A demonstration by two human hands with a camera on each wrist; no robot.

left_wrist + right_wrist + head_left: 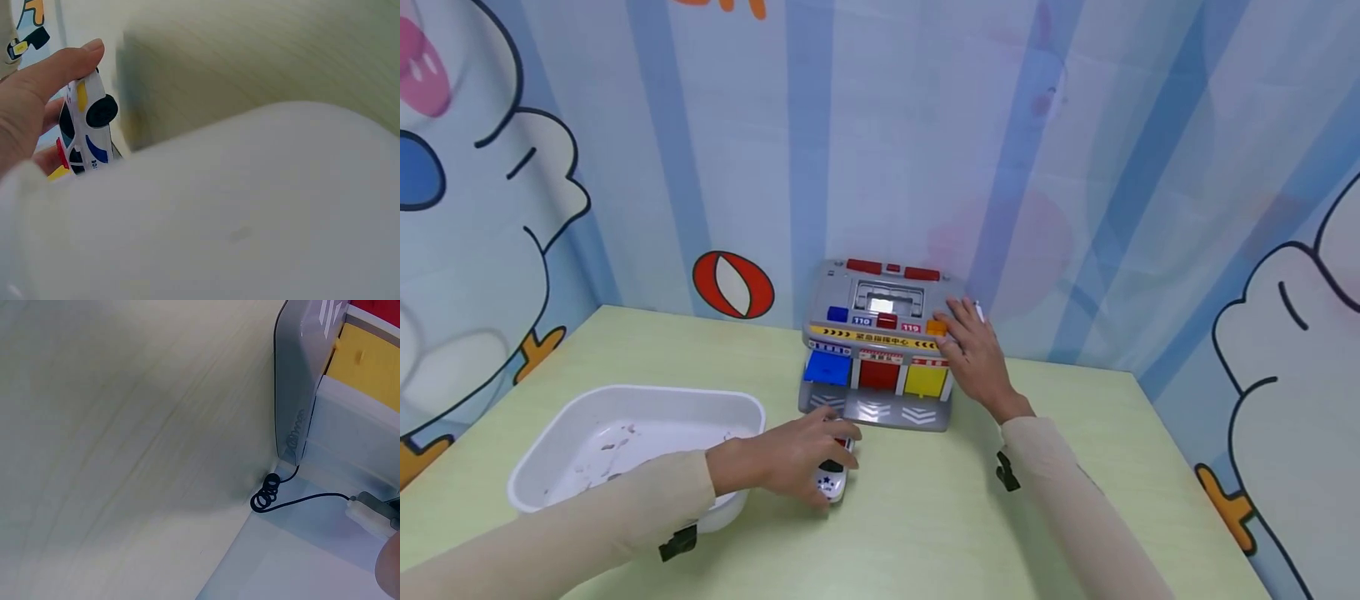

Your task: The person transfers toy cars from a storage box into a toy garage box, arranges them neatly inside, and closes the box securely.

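Observation:
In the head view my left hand holds a white toy police car just in front of a grey toy garage. The left wrist view shows the thumb on one side of the car and fingertips on the other; its black wheel and blue and yellow markings are visible. My right hand rests with extended fingers on the garage's upper right corner, by the orange button. The garage has a blue door, a red door and a yellow door, all down. Only one fingertip appears in the right wrist view.
A white plastic basin stands left of the garage, beneath my left forearm. From the garage's side a coiled black cord runs to a small white handset. A printed cartoon curtain borders the pale table.

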